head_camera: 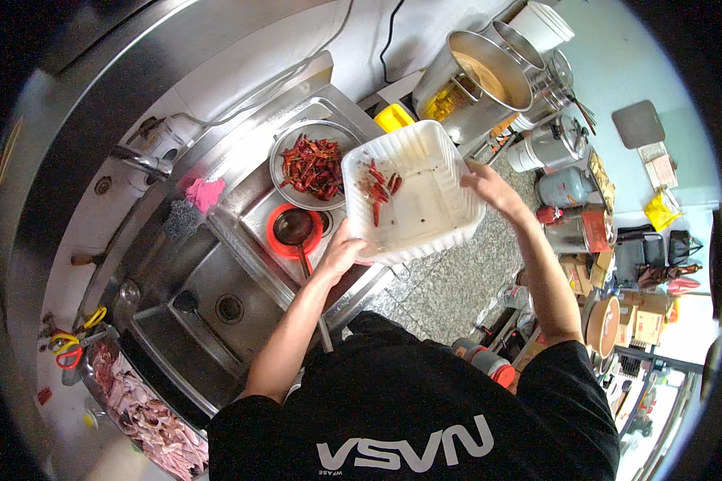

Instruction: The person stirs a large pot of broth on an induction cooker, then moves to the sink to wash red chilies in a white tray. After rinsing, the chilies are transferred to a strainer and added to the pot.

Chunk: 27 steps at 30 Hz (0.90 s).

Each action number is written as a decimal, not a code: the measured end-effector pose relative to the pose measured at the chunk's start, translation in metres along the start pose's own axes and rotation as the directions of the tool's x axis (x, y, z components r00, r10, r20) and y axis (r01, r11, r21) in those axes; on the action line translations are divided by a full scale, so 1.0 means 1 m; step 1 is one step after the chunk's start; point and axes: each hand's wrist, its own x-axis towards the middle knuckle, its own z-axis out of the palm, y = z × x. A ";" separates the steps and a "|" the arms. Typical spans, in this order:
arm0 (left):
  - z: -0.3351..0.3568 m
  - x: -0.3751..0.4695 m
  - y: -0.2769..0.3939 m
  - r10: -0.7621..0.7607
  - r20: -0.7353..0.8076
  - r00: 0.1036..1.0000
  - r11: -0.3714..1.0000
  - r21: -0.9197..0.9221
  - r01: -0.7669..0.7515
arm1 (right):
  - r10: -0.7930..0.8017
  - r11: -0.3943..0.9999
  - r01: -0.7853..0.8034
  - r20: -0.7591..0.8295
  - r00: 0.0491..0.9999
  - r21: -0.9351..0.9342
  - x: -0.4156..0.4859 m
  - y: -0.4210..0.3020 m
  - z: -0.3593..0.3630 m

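A white ribbed plastic tub [433,198] is held tilted between my two hands, over the edge of the sink. My left hand [339,252] grips its near left corner, and my right hand [493,186] has hold of the right rim. Several dried red chilies [380,187] and dark bits cling inside the tub's left side. Just left of it, a round metal bowl [275,157] in the sink basin holds a heap of red chilies [313,167]. The tub covers the bowl's right edge. Close to my left hand, a ladle [293,227] rests in a red plastic bowl [274,239].
A second sink basin [198,312] lies to the left, with a pink cloth [204,193] and steel scourer [183,217] behind it. Sliced meat [144,409] fills a container at lower left, near scissors [69,349]. A large stockpot [433,78] of brown liquid stands beyond the tub.
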 end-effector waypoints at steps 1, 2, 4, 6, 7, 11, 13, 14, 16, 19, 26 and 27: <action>0.004 0.001 0.000 -0.059 0.004 0.998 0.994 -0.092 0.059 | -0.059 0.995 0.055 0.043 0.997 0.088 0.004 -0.009 -0.006; 0.007 0.002 0.002 -0.115 0.016 0.993 0.976 -0.182 0.116 | -0.043 0.991 0.039 0.029 0.999 0.126 0.012 -0.020 -0.008; 0.009 0.004 0.003 -0.105 0.020 0.994 0.949 -0.298 0.107 | -0.065 0.997 0.067 0.051 0.997 -0.043 0.031 -0.047 -0.016; 0.007 0.006 0.004 -0.063 0.037 0.997 0.931 -0.357 0.072 | -0.098 0.978 0.115 0.100 0.990 -0.176 0.053 -0.081 -0.017; 0.004 0.008 0.004 -0.072 0.063 0.995 0.904 -0.417 0.092 | -0.089 0.968 0.111 0.105 0.991 -0.227 0.062 -0.099 -0.013; -0.003 0.018 -0.003 -0.045 0.145 0.988 0.780 -0.613 0.125 | -0.362 0.733 0.344 0.091 0.928 -0.587 0.077 -0.163 0.021; -0.003 0.025 -0.007 -0.121 0.132 0.984 0.667 -0.723 0.179 | -0.291 0.725 0.191 -0.043 0.956 -0.661 0.088 -0.196 0.047; -0.002 0.027 -0.009 -0.094 0.127 0.987 0.650 -0.744 0.158 | -0.285 0.701 0.203 -0.007 0.959 -0.683 0.088 -0.207 0.052; 0.001 0.032 -0.014 -0.004 0.142 0.990 0.634 -0.765 0.112 | -0.374 0.636 0.287 0.039 0.926 -0.716 0.086 -0.220 0.059; 0.005 0.033 -0.020 0.025 0.156 0.987 0.620 -0.777 0.107 | -0.407 0.605 0.286 0.021 0.913 -0.743 0.076 -0.217 0.060; -0.005 0.001 -0.003 -0.094 -0.054 0.994 0.933 -0.354 0.069 | -0.328 0.929 0.256 -0.274 0.904 -0.268 0.002 -0.103 0.025; -0.009 -0.006 0.001 -0.089 -0.094 0.992 0.972 -0.225 0.066 | -0.248 0.969 0.240 -0.284 0.926 -0.063 -0.007 -0.081 0.024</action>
